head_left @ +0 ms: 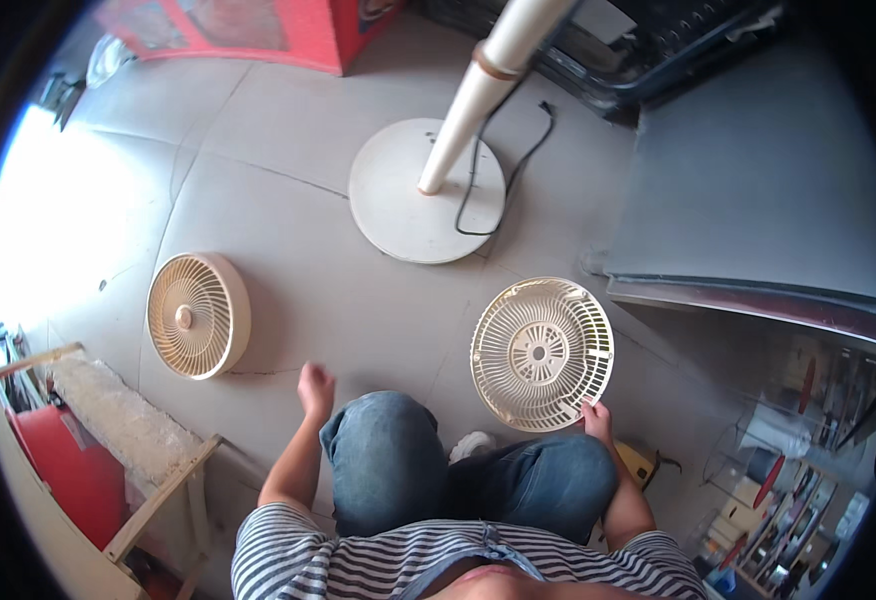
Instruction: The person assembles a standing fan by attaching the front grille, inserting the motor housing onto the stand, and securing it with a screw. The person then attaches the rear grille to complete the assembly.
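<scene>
1. Grey floor tiles with dark joints extend ahead of both hands; a red box with flat panels stands far beyond the left hand.
2. Right hand: I read it as pinched on the near right rim of a cream, round, slotted plastic fan grille. Whether the grille also touches the floor, I cannot tell.
3. Left hand: it holds nothing that I can see. Blur keeps me from telling how far its fingers are spread.
4. Key relation: the grille lies ahead and to the left of the right hand, and to the right of the left hand. Its disc shows no long axis; the right hand is nearer.
5. To the left of the left hand, apart from it, I locate a cream, drum-shaped plastic fan housing with curved slats, a small round hub and a smooth side wall.
6. Beyond and between the hands stands a white, flat, round base carrying a smooth cream pole, which leans toward the right in my view. A thin black cable loops beside it.
</scene>
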`<state>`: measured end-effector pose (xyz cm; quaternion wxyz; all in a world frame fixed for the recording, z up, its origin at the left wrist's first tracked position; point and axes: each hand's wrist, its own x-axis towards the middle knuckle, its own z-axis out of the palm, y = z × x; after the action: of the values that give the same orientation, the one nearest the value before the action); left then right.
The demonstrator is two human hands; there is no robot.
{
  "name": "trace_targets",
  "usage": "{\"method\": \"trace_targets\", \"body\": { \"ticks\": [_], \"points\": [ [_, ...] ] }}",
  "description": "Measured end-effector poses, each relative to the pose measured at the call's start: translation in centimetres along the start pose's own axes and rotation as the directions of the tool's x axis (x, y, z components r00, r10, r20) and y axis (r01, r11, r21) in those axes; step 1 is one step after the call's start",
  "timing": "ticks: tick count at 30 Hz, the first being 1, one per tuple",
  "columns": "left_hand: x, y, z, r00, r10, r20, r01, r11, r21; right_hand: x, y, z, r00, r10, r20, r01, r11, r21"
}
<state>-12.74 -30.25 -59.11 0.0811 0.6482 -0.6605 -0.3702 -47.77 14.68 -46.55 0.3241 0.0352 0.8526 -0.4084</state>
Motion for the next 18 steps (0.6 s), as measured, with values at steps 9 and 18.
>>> {"method": "trace_targets", "body": {
  "ticks": [9,18],
  "points": [
    [7.5,35.5,16.2,0.17,0.913,0.371,-0.985,0.146,0.091,-1.7,4.4,0.1,0.999,0.013,-0.039,-0.006,0.987,0.16],
    [24.5,35.6,22.8,0.7,0.59,0.403,-0.705,0.482,0.52,-3.2,3.9,6.2,0.984,0.167,-0.056,-0.148,0.957,0.248]
  ]
}}
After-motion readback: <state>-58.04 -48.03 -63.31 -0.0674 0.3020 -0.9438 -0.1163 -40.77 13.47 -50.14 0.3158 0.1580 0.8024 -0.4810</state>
